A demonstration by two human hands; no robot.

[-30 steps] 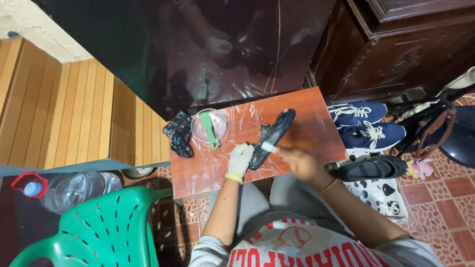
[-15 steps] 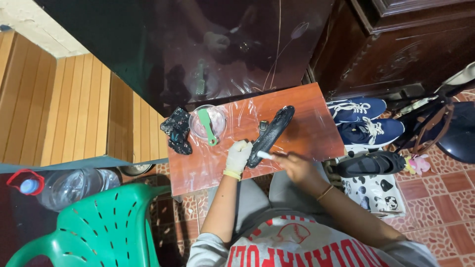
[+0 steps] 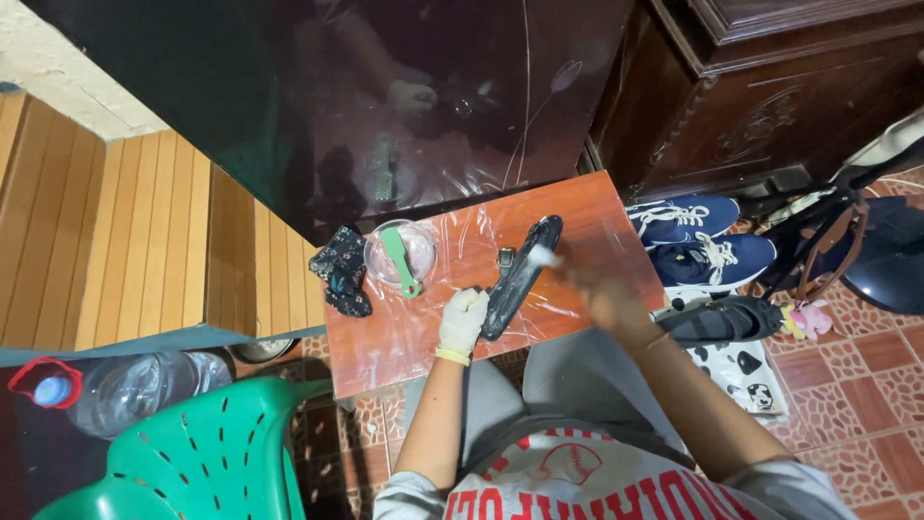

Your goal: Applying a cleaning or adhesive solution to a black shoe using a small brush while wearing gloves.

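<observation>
Change since half a second ago: we see our right hand [image 3: 602, 289] has slid up along the black sandal [image 3: 520, 265] toward its far end, and it is now blurred with motion; the sandal and our gloved hand lie as they did.
Sandal position: it rests on the small red-brown table [image 3: 597, 207], right of the clear bowl [image 3: 399, 252], its long axis running from the table's near edge up and to the right.
Left hand [image 3: 462, 323]: in a pale glove, at the sandal's near end, fingers curled closed around that end and pinning it to the table.
Right hand grip: it holds something small and white [image 3: 544, 256] against the sandal's far end; how far the fingers are parted we cannot tell through the blur.
Nearer hand: both touch the sandal, left at the near end, right at the far end.
Left of the sandal: the bowl holds a green brush [image 3: 399, 258]; beyond the bowl lies a dark patterned cloth [image 3: 345, 272].
Right of the table: blue sneakers [image 3: 698, 241] and another black sandal [image 3: 722, 318] on the tiled floor.
Near left of the table: a green plastic chair [image 3: 202, 453].
</observation>
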